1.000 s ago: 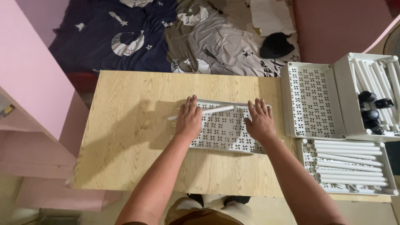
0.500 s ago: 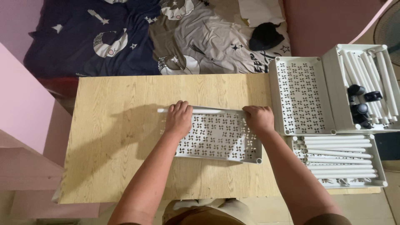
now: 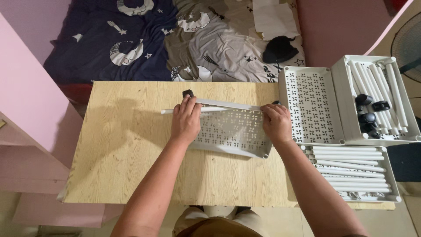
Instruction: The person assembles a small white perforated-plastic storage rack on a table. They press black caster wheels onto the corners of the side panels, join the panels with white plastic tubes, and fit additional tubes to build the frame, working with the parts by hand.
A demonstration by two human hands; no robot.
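Observation:
A white perforated tray (image 3: 232, 134) lies on the wooden table (image 3: 127, 153), tilted up on its near edge. My left hand (image 3: 185, 122) grips its far left corner. My right hand (image 3: 276, 123) grips its far right corner. A white tube (image 3: 175, 110) lies on the table under the left hand, poking out to the left. A small black caster (image 3: 187, 93) shows just above my left fingers at the tray's corner.
A second perforated tray (image 3: 312, 105) sits to the right. Beyond it a tray (image 3: 340, 83) holds white tubes and black casters (image 3: 368, 112). Another tray (image 3: 392, 175) of white tubes lies at lower right. A bed with a patterned blanket (image 3: 131, 39) is behind the table; a pink shelf (image 3: 26, 131) stands left.
Both hands have lifted the far edge of the tray, so it now tilts up toward me. A black caster has come into view at its far left corner.

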